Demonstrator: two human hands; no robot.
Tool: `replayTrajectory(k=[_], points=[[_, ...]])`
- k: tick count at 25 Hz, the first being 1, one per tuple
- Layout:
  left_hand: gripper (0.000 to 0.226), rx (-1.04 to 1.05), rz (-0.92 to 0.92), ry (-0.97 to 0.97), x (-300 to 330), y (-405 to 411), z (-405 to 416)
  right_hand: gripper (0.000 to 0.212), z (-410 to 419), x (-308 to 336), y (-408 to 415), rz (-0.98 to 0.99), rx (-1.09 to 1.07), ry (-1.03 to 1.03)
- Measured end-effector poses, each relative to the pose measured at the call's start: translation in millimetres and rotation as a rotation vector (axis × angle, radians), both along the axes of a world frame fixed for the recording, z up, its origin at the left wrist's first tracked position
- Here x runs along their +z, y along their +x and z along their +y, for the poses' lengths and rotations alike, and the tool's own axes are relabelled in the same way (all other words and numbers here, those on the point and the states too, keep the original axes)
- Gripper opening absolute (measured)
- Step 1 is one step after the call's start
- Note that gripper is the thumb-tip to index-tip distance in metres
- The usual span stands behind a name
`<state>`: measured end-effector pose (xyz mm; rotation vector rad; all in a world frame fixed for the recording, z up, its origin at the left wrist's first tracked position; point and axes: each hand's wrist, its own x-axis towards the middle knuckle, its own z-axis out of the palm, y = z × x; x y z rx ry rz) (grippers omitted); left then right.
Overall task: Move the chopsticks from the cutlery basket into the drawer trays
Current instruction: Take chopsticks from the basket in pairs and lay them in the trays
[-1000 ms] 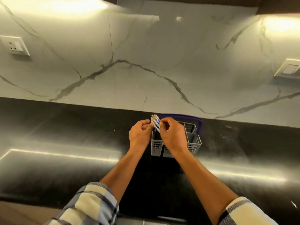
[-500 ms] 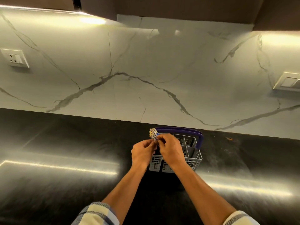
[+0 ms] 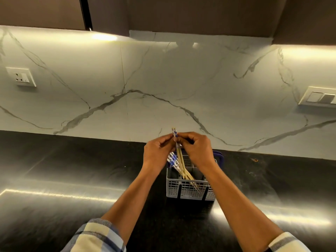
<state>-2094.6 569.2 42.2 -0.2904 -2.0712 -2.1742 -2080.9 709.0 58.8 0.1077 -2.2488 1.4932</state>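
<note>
Where the head view looked down past our forearms, we had both hands raised together above the grey cutlery basket [image 3: 189, 190], which stood on the dark glossy surface [image 3: 72, 170] near the marble backsplash [image 3: 163, 84]. Our left hand [image 3: 157, 151] and our right hand [image 3: 197, 149] met fingertip to fingertip, the fingers of each closed in a pinch on the upper part of a pair of chopsticks [image 3: 179, 157]. That pair stood nearly upright, its blue-and-white patterned tops poking out above our fingers and its pale shafts running down into the basket's left compartment, so it was lifted only partway. The remaining chopsticks [image 3: 172, 160] leaned to the left in the same compartment, their patterned ends fanned out just below our left hand. The basket's blue handle [image 3: 219, 157] showed behind our right wrist. Plaid sleeves [image 3: 98, 235] covered our arms at the bottom edge. A wall socket [image 3: 21, 76] sat on the backsplash at far left and a switch plate [image 3: 320, 97] at far right, under dark cabinets [image 3: 200, 13].
</note>
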Motion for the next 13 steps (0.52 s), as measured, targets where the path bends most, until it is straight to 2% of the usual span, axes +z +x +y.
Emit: replayTrajectory(k=[3,7,13], points=[[0.023,-0.087,0.056,0.091,40.1,8.1,0.5,0.018,3.8,40.7,10.8,0.055,0.032,-0.031],[0.019,-0.127,0.149,0.045,81.7,24.1,-0.5,0.016,10.4,77.5,31.7,0.108,0.047,-0.025],[0.016,-0.217,0.066,0.101,127.1,45.2,3.0,0.005,21.0,108.2,60.3,0.098,0.054,-0.207]])
